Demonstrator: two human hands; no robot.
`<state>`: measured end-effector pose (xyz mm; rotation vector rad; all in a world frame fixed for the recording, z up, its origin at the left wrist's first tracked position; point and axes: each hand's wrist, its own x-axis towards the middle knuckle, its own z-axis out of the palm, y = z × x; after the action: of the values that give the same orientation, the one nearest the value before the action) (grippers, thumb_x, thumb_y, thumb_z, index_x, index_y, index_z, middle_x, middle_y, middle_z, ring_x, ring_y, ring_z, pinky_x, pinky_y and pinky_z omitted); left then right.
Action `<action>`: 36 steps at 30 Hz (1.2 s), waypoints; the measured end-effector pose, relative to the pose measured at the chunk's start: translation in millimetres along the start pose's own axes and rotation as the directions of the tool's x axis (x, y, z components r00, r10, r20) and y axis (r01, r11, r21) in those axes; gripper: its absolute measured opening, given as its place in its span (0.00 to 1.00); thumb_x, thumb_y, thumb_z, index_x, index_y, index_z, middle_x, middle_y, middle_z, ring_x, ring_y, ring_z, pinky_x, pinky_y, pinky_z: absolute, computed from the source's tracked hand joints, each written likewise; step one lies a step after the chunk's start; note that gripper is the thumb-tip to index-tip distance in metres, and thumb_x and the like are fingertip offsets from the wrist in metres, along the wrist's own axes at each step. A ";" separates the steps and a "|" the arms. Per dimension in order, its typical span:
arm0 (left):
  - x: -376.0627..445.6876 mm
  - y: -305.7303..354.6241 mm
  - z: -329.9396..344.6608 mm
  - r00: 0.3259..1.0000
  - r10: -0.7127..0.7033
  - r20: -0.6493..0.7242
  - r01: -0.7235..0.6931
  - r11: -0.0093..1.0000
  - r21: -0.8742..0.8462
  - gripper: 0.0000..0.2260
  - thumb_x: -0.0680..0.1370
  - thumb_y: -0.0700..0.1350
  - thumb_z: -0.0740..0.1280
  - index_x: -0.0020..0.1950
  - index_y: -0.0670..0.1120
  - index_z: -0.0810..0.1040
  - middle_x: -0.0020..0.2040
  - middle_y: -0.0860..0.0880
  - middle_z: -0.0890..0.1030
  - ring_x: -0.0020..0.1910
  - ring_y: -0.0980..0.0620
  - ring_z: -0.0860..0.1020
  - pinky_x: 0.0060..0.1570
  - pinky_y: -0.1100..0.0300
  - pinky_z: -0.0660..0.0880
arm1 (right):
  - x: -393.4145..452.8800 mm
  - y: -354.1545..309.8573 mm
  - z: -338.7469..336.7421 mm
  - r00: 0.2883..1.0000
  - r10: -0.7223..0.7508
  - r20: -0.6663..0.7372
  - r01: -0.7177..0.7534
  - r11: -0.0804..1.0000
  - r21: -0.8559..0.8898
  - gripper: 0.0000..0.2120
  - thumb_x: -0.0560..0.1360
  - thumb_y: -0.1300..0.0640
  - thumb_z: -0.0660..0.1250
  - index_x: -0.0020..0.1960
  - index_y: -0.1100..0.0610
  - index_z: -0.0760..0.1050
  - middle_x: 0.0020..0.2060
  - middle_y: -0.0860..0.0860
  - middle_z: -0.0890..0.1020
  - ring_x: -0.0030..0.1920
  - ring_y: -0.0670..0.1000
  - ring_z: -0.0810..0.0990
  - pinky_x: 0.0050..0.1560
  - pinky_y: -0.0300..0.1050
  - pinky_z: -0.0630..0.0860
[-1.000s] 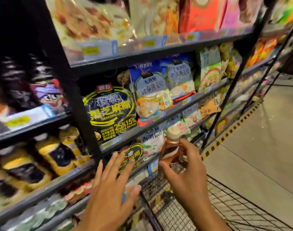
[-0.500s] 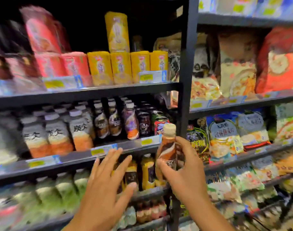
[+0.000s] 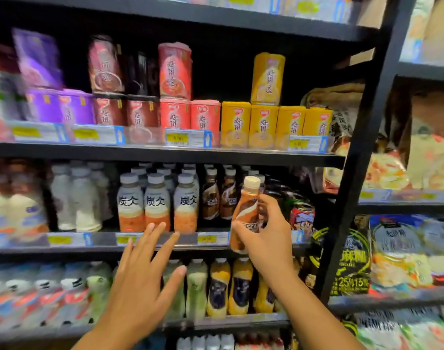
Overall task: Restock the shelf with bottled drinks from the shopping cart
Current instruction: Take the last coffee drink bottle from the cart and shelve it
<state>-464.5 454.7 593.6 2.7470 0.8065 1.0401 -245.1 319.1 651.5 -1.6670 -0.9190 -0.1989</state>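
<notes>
While the right hand (image 3: 266,238) grips a bottle (image 3: 246,218), the left hand (image 3: 142,281) spreads before the shelf (image 3: 165,245).

A brown-and-cream coffee drink bottle (image 3: 246,215) with a pale cream cap is held slightly tilted, its cap leaning right, pinched between the thumb and fingers of the right hand (image 3: 267,238), in front of the edge of the middle shelf (image 3: 165,245). Just beyond the bottle, to the upper left of that hand, stand darker brown bottles of the same brand (image 3: 217,195). Above the spread fingertips of the left hand (image 3: 145,279), white-capped bottles with orange bases (image 3: 156,203) stand upright in rows on the same shelf.
</notes>
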 end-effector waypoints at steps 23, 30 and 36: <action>28.4 -37.6 54.8 0.993 -0.055 0.107 0.031 0.977 0.211 0.32 0.81 0.68 0.45 0.83 0.57 0.53 0.83 0.55 0.56 0.83 0.53 0.49 0.78 0.41 0.49 | 71.4 8.8 95.0 0.996 0.085 -0.031 -0.089 0.977 -0.193 0.22 0.68 0.44 0.80 0.50 0.50 0.70 0.48 0.48 0.78 0.53 0.53 0.78 0.51 0.53 0.80; 32.8 -40.5 61.1 0.991 -0.078 0.111 0.047 0.964 0.262 0.34 0.81 0.67 0.48 0.83 0.52 0.55 0.82 0.54 0.59 0.82 0.53 0.51 0.78 0.41 0.52 | 71.9 8.9 103.7 0.992 0.124 0.029 -0.109 0.946 -0.305 0.27 0.69 0.45 0.80 0.60 0.53 0.72 0.53 0.52 0.81 0.55 0.56 0.80 0.51 0.51 0.81; 31.8 -42.5 63.7 0.994 -0.061 0.096 0.034 0.965 0.259 0.34 0.81 0.66 0.50 0.84 0.52 0.54 0.82 0.53 0.57 0.82 0.52 0.50 0.78 0.42 0.50 | 74.0 8.0 99.0 0.975 0.178 0.131 -0.125 0.932 -0.339 0.24 0.72 0.47 0.78 0.60 0.56 0.72 0.54 0.53 0.80 0.53 0.56 0.81 0.46 0.46 0.76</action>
<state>-422.6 513.3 552.5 2.9462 1.0534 0.8289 -222.6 440.8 656.0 -2.0815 -0.9054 -0.1181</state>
